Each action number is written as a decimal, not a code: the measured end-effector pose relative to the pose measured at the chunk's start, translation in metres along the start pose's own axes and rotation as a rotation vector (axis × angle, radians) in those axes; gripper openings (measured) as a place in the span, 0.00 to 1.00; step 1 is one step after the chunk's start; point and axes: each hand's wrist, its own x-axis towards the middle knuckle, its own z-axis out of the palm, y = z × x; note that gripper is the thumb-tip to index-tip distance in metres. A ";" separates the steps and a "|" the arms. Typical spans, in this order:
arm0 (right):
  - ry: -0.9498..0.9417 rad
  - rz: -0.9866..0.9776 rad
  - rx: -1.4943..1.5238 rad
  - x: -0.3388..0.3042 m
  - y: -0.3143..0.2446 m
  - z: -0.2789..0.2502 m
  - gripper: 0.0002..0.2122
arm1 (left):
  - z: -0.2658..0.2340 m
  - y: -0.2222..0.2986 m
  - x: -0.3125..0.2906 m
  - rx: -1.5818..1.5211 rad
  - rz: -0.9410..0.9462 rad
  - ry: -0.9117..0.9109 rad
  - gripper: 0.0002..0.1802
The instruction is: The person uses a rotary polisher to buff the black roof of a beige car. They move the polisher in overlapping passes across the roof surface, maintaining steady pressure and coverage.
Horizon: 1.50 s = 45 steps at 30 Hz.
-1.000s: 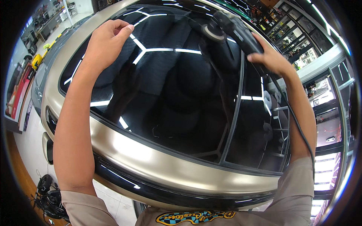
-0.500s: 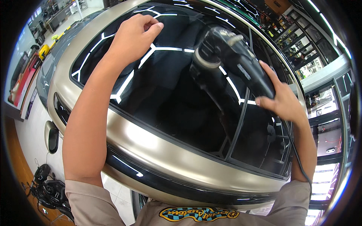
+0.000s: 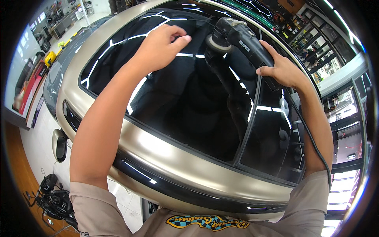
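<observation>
My right hand (image 3: 285, 72) is closed round the body of a black polisher (image 3: 248, 44). Its round pad (image 3: 218, 46) is at the dark glossy glass roof (image 3: 185, 118) of a car, towards the far side; I cannot tell whether the whole pad face touches the glass. A black cable (image 3: 312, 138) runs from the tool down along my right forearm. Left of the polisher, my left hand (image 3: 162, 46) hovers over the glass with nothing in it, its fingers loosely curled and the thumb apart.
Matte champagne-gold bodywork (image 3: 158, 146) frames the roof, with a dark side window (image 3: 138, 168) nearer me. A side mirror (image 3: 60, 145) juts out at left. A black motorcycle (image 3: 55, 197) stands at lower left, and shelves (image 3: 312, 51) line the far right.
The polisher in my right hand has moved farther away across the roof and slightly left. My left hand has shifted right, nearer the polisher. The view has also shifted slightly.
</observation>
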 end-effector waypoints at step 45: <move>-0.184 -0.229 0.152 -0.234 -0.018 0.031 0.46 | 0.028 0.111 -0.105 -0.419 0.134 -0.182 0.17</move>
